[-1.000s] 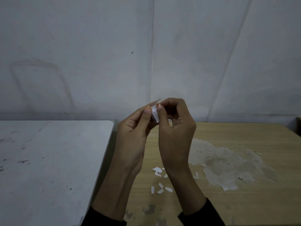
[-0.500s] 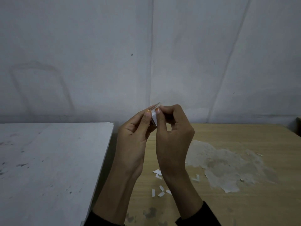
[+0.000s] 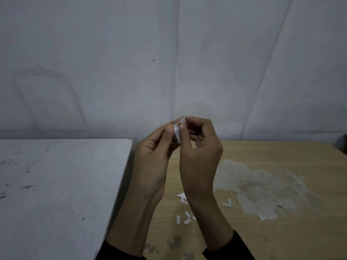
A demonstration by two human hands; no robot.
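Observation:
A small white piece of paper (image 3: 176, 133) is held up in front of the wall, above the wooden table (image 3: 281, 231). My left hand (image 3: 152, 162) pinches it between thumb and fingers from the left. My right hand (image 3: 199, 156) pinches it from the right with thumb and curled fingers. Most of the piece is hidden between the fingertips. Several small white paper scraps (image 3: 185, 219) lie on the table below my wrists.
A white board (image 3: 56, 184) lies at the left, its edge running beside my left forearm. A patch of torn, peeled surface (image 3: 262, 188) marks the table at the right. A plain white wall (image 3: 169, 62) stands close behind.
Both hands have stayed together on the paper piece and shifted only slightly; the right thumb has moved a little on it.

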